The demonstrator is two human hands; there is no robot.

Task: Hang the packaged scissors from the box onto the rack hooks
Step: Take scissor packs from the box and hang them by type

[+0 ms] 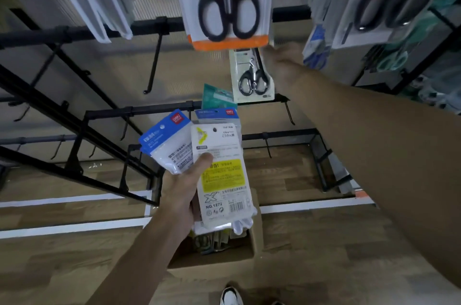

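Right hand (282, 62) beside hanging pack (225, 38), handles down; left hand (182, 187) grips packs (222, 172) upright.

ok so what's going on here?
A person is stocking a rack with packaged scissors. The left hand grips a fan of packs, thumb on the front one. The right hand is up beside a pack of black-handled scissors hanging lower on the rack. The hand is blurred, so its grip is unclear. The cardboard box on the floor holds more packs.
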